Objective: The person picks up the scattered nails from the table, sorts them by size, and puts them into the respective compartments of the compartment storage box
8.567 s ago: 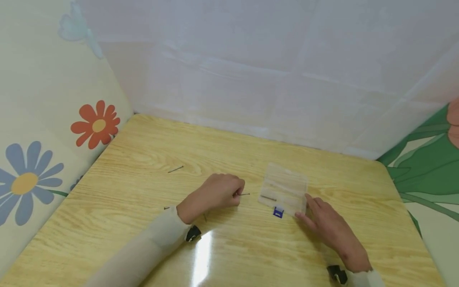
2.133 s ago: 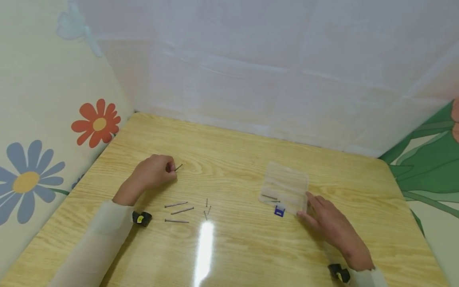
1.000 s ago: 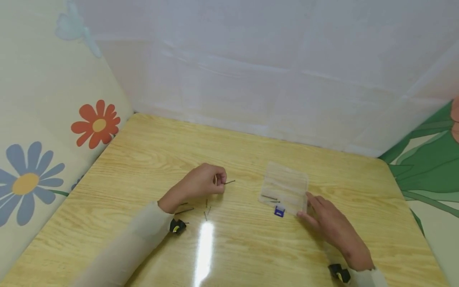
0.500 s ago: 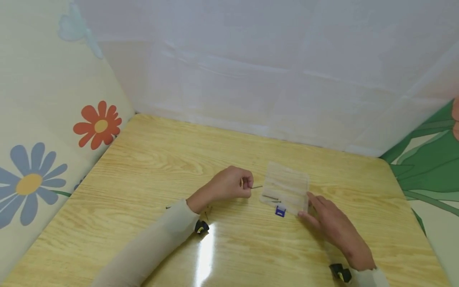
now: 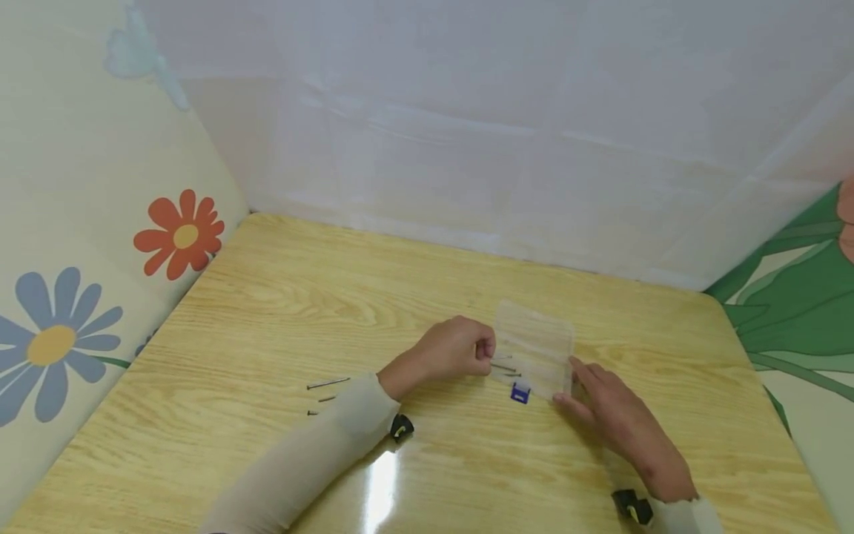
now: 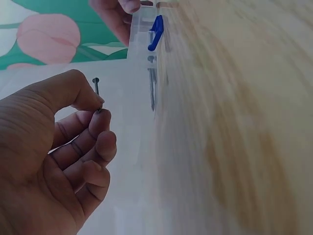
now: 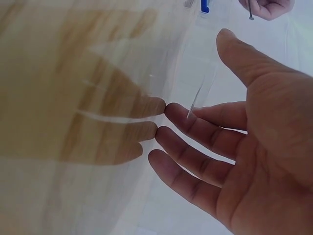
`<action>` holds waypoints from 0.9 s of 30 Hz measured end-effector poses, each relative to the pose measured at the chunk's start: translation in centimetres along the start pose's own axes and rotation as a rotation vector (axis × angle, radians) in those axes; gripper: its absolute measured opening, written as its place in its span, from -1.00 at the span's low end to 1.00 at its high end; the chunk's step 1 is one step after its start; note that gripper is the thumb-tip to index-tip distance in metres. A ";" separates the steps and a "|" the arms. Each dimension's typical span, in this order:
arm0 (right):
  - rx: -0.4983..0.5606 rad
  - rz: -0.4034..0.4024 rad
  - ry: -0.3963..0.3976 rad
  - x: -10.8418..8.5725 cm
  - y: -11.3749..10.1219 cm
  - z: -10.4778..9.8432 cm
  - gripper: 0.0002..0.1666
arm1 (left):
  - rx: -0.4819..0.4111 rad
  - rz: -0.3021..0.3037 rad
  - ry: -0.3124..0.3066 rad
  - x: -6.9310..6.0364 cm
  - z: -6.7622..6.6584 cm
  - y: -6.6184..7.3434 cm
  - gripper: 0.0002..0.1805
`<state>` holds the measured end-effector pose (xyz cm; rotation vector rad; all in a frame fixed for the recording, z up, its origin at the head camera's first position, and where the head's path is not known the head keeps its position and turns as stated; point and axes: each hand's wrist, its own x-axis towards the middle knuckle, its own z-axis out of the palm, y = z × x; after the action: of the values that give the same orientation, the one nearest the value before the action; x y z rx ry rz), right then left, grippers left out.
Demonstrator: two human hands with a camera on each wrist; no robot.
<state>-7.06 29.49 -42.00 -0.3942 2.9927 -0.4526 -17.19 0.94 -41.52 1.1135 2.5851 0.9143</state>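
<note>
My left hand (image 5: 457,347) pinches a thin nail (image 6: 97,90) between thumb and forefinger, over the left edge of a clear plastic box (image 5: 543,345). Two nails (image 5: 505,370) lie in the box near its blue latch (image 5: 520,393); the latch (image 6: 156,33) also shows in the left wrist view. My right hand (image 5: 623,419) rests at the box's right edge, fingers (image 7: 190,122) extended and thumb apart. Left of my left forearm, several nails (image 5: 328,383) lie on the table, partly covered by the sleeve.
The wooden table (image 5: 373,282) meets a pale cloth wall (image 5: 427,148) at the back. A flower-printed wall (image 5: 73,185) stands on the left and a leaf-printed one (image 5: 794,297) on the right. Dark wrist cameras sit under both wrists.
My left hand took a nail from the table's left part and has carried it right to the box. One more nail lies in the box than at first. My right hand has stayed in place.
</note>
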 end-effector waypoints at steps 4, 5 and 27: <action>0.009 -0.007 0.005 0.0 0.0 0.1 -0.11 | 0.012 0.004 0.012 0.3 0.6 0.3 -0.90; 0.010 -0.007 0.004 0.0 0.0 0.1 -0.11 | 0.013 0.005 0.018 0.3 0.7 0.4 -0.88; -0.002 -0.012 -0.023 0.0 0.0 0.0 -0.09 | -0.006 -0.012 0.089 -3.3 -1.8 -0.1 -0.96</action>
<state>-7.10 29.50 -41.96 -0.4144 2.9704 -0.4432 -15.64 -2.29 -40.39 1.0788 2.6549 0.9901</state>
